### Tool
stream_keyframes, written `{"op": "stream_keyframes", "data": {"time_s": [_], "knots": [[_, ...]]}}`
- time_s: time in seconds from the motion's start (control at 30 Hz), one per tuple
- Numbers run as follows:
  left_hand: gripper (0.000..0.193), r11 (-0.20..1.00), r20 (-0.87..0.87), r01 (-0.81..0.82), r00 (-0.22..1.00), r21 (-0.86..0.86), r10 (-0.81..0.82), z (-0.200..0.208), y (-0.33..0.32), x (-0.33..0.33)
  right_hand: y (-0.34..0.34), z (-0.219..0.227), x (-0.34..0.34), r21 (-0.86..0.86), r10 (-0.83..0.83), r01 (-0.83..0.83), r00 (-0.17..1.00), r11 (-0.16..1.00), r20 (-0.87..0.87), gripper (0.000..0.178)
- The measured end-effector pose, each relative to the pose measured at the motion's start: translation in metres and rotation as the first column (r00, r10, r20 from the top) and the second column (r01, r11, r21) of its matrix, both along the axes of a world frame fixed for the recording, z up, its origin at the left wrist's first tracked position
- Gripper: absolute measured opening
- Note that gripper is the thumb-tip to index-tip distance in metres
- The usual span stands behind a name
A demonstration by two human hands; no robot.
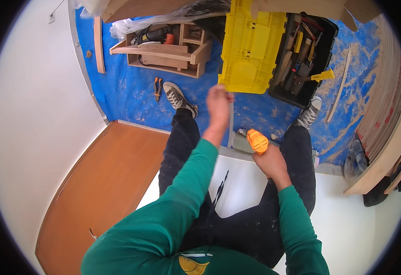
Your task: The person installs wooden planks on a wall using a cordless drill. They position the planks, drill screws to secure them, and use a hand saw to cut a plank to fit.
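The right hand (273,161) curled around an orange power tool (257,141) between the legs (180,140), apparently to bear its weight. The blurred left hand (218,101) hung by the yellow lid (245,68) of the black toolbox (285,95), likely opened for access; I couldn't tell whether that hand pinched anything.

We've got boxy wooden caddy (202,52) left of rectangular plastic toolbox (269,55), two-handled pliers (157,94) before caddy, all on flat tarp (127,98).
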State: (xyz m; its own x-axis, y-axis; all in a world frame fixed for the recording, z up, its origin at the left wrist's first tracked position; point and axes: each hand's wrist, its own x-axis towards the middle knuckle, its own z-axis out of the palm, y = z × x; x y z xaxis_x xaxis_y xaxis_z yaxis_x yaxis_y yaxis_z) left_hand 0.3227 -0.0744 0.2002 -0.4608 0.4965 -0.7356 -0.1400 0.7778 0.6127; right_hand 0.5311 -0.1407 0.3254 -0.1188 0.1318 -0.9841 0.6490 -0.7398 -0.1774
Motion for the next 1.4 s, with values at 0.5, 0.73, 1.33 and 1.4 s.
{"op": "stream_keyframes", "data": {"time_s": [0.5,0.73,1.33,1.4], "knots": [[0.051,0.936,-0.315,-0.352,0.889,-0.011,0.331,-0.058,0.102,-0.25,-0.001,-0.013,-0.049,-0.011,0.094,-0.094,0.995,0.996,-0.023,0.042],[0.077,0.897,-0.62,0.409,0.665,-0.165,-0.417,-0.176,0.124,-0.348,-0.009,-0.023,-0.056,0.043,0.03,-0.031,0.999,0.999,0.021,0.04],[0.036,0.97,0.333,0.029,0.941,-0.243,0.055,-0.077,0.03,-0.327,-0.035,-0.03,-0.08,-0.029,-0.45,0.467,0.832,0.884,-0.325,0.023],[0.039,0.939,0.309,0.159,0.949,-0.303,-0.061,-0.063,0.021,-0.312,-0.032,-0.024,-0.082,-0.052,-0.493,0.506,0.806,0.861,-0.328,0.02]]}}
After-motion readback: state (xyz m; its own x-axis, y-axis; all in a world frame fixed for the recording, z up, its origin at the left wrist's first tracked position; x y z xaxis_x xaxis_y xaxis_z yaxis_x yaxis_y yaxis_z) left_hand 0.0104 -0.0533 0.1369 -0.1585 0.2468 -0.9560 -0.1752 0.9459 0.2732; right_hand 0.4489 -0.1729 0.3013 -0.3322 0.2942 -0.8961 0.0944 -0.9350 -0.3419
